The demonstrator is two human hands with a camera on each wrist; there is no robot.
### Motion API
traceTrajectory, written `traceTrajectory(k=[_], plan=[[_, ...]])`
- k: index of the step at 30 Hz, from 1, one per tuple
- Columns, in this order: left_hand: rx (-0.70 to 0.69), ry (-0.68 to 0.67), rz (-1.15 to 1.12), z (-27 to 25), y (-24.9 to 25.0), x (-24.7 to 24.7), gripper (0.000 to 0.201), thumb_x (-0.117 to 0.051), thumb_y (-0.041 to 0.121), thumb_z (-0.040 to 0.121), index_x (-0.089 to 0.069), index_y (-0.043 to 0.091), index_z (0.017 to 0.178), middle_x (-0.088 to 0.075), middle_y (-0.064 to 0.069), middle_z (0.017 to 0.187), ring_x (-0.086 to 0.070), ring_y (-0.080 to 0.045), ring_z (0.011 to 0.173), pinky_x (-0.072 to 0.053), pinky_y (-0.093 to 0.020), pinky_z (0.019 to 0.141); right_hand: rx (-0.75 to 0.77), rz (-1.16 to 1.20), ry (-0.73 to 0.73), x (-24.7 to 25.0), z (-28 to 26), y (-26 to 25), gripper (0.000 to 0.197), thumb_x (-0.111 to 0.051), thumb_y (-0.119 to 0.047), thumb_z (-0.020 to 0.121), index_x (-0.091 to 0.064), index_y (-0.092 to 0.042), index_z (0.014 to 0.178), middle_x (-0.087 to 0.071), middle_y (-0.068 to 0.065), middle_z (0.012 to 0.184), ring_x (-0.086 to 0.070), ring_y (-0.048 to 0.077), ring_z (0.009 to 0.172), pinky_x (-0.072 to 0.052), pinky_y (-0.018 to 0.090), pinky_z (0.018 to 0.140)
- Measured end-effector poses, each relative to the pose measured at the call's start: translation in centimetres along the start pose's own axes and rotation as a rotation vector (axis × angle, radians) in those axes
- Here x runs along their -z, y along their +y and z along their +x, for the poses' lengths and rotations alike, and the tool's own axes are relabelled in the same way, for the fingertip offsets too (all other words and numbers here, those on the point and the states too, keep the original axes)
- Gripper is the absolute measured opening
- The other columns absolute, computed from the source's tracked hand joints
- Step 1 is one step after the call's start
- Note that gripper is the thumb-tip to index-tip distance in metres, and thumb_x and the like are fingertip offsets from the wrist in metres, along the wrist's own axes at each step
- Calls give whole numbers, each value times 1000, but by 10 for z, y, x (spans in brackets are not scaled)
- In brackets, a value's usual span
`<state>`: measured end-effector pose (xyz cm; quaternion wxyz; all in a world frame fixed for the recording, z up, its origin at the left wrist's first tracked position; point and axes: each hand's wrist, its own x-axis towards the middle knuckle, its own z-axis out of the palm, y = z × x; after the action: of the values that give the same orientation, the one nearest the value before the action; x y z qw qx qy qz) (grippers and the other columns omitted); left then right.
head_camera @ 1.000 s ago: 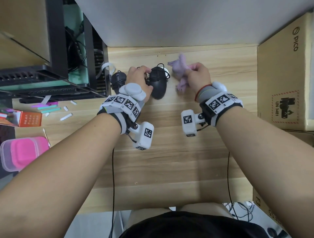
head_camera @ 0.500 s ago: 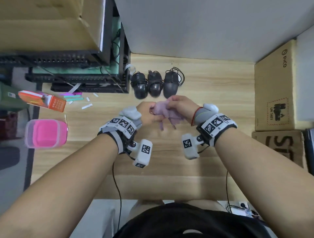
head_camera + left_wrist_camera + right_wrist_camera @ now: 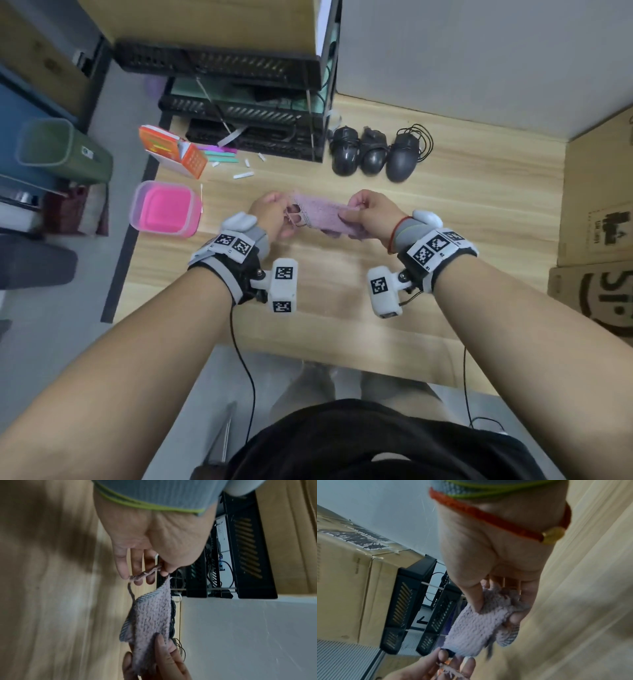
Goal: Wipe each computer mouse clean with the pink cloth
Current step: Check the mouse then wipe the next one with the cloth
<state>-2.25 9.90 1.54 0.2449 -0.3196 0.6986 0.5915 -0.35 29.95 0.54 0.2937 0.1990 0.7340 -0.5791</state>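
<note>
Pink knitted cloth is held stretched between both hands above the light wooden desk. One end is pinched by the left hand, its loop of yarn caught on the fingers; the other end is gripped by the right hand, thumb pressed in. Three black corded computer mice are lined up side by side further back, untouched, just beside a black slotted rack.

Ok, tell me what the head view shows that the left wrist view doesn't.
Only the head view shows the three computer mice in a row on the desk, untouched, and the pink container. Only the left wrist view shows the cloth's hanging loop draped over the left fingers. Both show the left hand and right hand stretching the pink cloth.
</note>
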Motion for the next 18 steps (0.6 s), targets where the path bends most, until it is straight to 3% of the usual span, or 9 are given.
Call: traceTrajectory(k=[2,4,6,8,10,11,12,14,18], plan=[[6,39,7,3,-3,18,19,-49,17,103,-63,18,90,-64,-6,100,-63,-23,83,-58,-45,85,48,50,-28,-19,1,-8,19,-64,-6,90,-49,-17,84,-54,3,62,-58,20,49,-53,32,53],[-16,63,3,7,-12,38,22,-48,16,102,-60,18,83,-64,-5,95,-62,-19,77,-57,-36,73,82,124,-84,-43,1,-16,18,-59,-2,93,-49,-15,88,-53,3,65,-62,19,48,-55,29,49],[-26,116,54,11,-23,54,15,-49,16,100,-65,14,99,-64,-6,93,-58,-17,69,-50,-30,61,37,145,-113,-63,7,-19,14,-56,-3,95,-48,-15,94,-60,6,71,-64,20,52,-57,29,49],[-81,162,148,18,-36,69,27,-57,18,96,-63,15,122,-68,-12,112,-63,-22,80,-51,-33,71,-73,31,-77,-80,17,-13,20,-57,-11,94,-45,-17,109,-63,10,84,-63,23,62,-58,33,56],[-115,155,275,21,-49,76,48,-65,25,93,-53,15,138,-56,-13,137,-60,-27,113,-49,-34,96,-123,-294,69,-86,29,3,44,-60,-17,87,-38,-20,125,-56,9,107,-58,24,84,-54,34,69],[-133,151,353,24,-57,80,54,-68,27,91,-50,15,141,-52,-12,140,-56,-26,120,-46,-34,101,-125,-418,150,-92,33,11,48,-61,-15,84,-38,-20,127,-48,7,117,-55,25,93,-50,34,77],[-173,147,436,30,-67,81,53,-69,24,91,-52,14,140,-53,-10,137,-56,-24,120,-46,-30,100,-119,-486,202,-98,37,17,47,-60,-13,82,-40,-23,123,-43,6,121,-56,27,97,-50,37,85],[-326,105,619,30,-79,76,40,-64,13,93,-60,13,133,-59,-6,125,-61,-20,110,-46,-23,90,-50,-525,221,-103,42,27,37,-54,-8,79,-50,-26,110,-42,4,118,-60,29,92,-52,41,87],[-531,-78,902,37,-97,53,38,-56,6,93,-65,14,129,-53,-13,141,-54,-32,123,-39,-34,108,-21,-558,88,-115,52,41,35,-60,-5,77,-69,-23,105,-64,3,107,-64,24,92,-49,26,77]])
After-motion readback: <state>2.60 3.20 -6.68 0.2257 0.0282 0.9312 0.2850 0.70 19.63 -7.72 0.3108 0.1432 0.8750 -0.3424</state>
